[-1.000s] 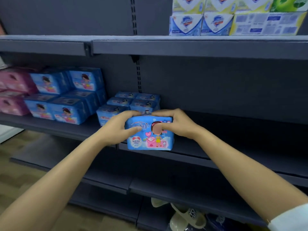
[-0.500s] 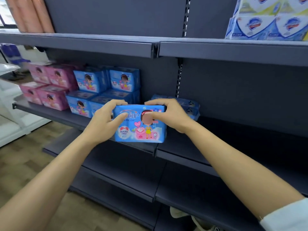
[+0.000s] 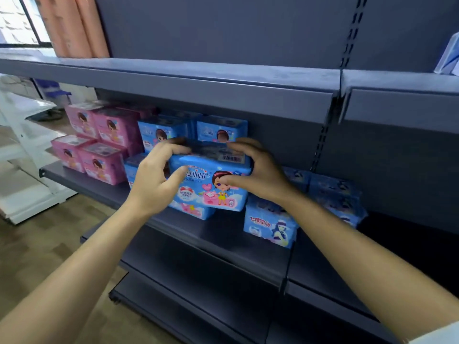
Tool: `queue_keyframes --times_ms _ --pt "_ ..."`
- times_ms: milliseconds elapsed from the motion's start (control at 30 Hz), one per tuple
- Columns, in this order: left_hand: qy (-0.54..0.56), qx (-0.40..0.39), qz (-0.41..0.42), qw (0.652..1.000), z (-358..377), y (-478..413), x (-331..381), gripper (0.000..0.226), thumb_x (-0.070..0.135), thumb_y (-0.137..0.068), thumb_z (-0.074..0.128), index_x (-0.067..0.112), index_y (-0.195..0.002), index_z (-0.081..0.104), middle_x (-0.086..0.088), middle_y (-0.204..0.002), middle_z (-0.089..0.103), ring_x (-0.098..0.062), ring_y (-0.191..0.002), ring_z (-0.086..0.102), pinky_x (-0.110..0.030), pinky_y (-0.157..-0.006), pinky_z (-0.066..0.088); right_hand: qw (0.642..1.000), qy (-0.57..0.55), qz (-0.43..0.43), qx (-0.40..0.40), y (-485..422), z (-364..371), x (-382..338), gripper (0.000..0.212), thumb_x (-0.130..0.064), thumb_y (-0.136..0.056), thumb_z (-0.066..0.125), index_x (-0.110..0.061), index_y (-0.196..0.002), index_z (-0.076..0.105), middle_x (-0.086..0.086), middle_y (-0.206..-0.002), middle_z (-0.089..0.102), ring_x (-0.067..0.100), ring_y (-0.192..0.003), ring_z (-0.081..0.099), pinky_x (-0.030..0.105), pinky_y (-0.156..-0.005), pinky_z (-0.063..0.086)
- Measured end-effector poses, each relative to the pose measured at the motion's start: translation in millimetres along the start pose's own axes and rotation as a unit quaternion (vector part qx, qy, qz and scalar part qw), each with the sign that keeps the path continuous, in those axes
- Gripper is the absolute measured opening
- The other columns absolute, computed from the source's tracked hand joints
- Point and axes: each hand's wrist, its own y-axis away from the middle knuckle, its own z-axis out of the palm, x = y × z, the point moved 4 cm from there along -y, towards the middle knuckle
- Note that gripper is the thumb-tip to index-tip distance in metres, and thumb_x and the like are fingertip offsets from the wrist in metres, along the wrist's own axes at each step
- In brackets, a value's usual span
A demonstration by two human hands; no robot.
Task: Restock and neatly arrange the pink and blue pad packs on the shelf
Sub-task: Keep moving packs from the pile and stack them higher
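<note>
My left hand [image 3: 154, 180] covers most of a blue pack [image 3: 131, 170] behind it. The held pack [image 3: 213, 184] hides all but the lower edge of the bottom pack [image 3: 198, 213]. Print on the shadowed packs [image 3: 335, 194] is unreadable. The frame's edge cuts off the white pack [image 3: 449, 58] and the orange rolls [image 3: 72, 26].

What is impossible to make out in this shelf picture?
Head view:
The lower blue pack: mostly hidden by the held blue pack; whether they touch is unclear.
The held pack's ends: covered by the left hand and right hand.
The pale package, top right: cut off by the frame edge.
The barcode label: too blurred to read.
</note>
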Motion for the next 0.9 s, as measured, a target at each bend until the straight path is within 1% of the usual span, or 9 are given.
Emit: queue_keyframes --times_ms 100,233,333,400,433,567,700,800,900 --pt "0.009 -0.004 -0.013 1.000 -4 -9 -24 0.044 0.043 -0.072 0.057 0.020 -0.110 0.059 0.018 -0.123 0.047 -0.003 -0.112 0.051 -0.031 -0.082 0.044 1.000 -0.003 0.002 -0.008 -17 15 1 0.074 -0.028 -0.066 0.087 -0.016 -0.132 0.055 -0.008 -0.136 0.042 -0.001 -0.122 0.043 0.014 -0.106 0.035" --pt "0.005 -0.026 -0.023 0.999 -8 -27 -54 0.057 0.047 -0.063 0.061 0.030 -0.117 0.054 0.009 -0.137 0.038 -0.012 -0.132 0.040 -0.029 -0.091 0.040 1.000 0.018 -0.003 0.023 -43 30 4 0.073 -0.030 -0.067 0.086 -0.015 -0.131 0.056 -0.002 -0.138 0.042 0.006 -0.126 0.044 0.019 -0.107 0.034" --pt "-0.011 -0.063 -0.011 0.998 -7 -45 -76 0.066 0.039 -0.063 0.063 0.019 -0.125 0.055 -0.001 -0.140 0.036 -0.015 -0.138 0.031 -0.009 -0.102 0.027 0.998 0.037 0.008 0.046 -61 43 6 0.073 -0.032 -0.066 0.086 -0.016 -0.131 0.056 -0.002 -0.137 0.043 0.008 -0.125 0.045 0.020 -0.106 0.036" --pt "-0.023 -0.109 -0.003 0.994 -5 -57 -93 0.069 0.027 -0.064 0.067 0.016 -0.131 0.051 -0.007 -0.144 0.033 -0.017 -0.140 0.026 0.001 -0.101 0.016 0.997 0.045 0.021 0.062 -72 51 8 0.073 -0.032 -0.067 0.085 -0.016 -0.131 0.056 -0.002 -0.136 0.043 0.009 -0.123 0.046 0.020 -0.104 0.038" --pt "-0.028 -0.131 0.001 0.991 -4 -65 -103 0.071 0.024 -0.065 0.069 0.018 -0.133 0.048 -0.007 -0.146 0.030 -0.017 -0.140 0.025 0.000 -0.102 0.015 0.996 0.053 0.024 0.071 -78 55 9 0.072 -0.031 -0.067 0.085 -0.015 -0.131 0.056 -0.001 -0.136 0.043 0.009 -0.122 0.047 0.019 -0.104 0.038" --pt "-0.062 -0.196 0.026 0.978 4 -93 -131 0.074 0.014 -0.075 0.076 0.028 -0.139 0.040 -0.002 -0.146 0.026 -0.024 -0.135 0.033 -0.029 -0.111 0.029 0.990 0.101 0.029 0.096 -97 69 18 0.070 -0.033 -0.069 0.084 -0.013 -0.130 0.056 0.000 -0.133 0.043 0.006 -0.120 0.045 0.011 -0.102 0.034" --pt "-0.080 -0.225 0.100 0.966 15 -113 -142 0.072 0.018 -0.082 0.073 0.022 -0.144 0.036 -0.004 -0.152 0.025 -0.024 -0.137 0.031 -0.023 -0.107 0.026 0.984 0.138 0.056 0.098 -109 72 29 0.068 -0.032 -0.074 0.080 -0.009 -0.133 0.053 0.003 -0.138 0.042 0.007 -0.122 0.043 0.016 -0.103 0.034" --pt "-0.157 -0.219 0.169 0.948 23 -124 -144 0.072 0.024 -0.083 0.072 0.017 -0.145 0.037 -0.011 -0.148 0.038 -0.036 -0.133 0.036 -0.043 -0.106 0.037 0.980 0.152 0.059 0.113 -114 67 37 0.065 -0.026 -0.076 0.079 -0.004 -0.131 0.053 -0.001 -0.131 0.043 0.007 -0.119 0.043 0.008 -0.100 0.033" --pt "-0.230 -0.212 0.238 0.920 31 -128 -142 0.073 0.023 -0.068 0.085 0.008 -0.133 0.054 -0.016 -0.125 0.061 -0.043 -0.115 0.053 -0.049 -0.088 0.049 0.978 0.168 0.084 0.096 -115 67 44 0.065 -0.025 -0.078 0.077 -0.003 -0.133 0.051 -0.006 -0.131 0.037 0.002 -0.122 0.037 -0.003 -0.096 0.024"
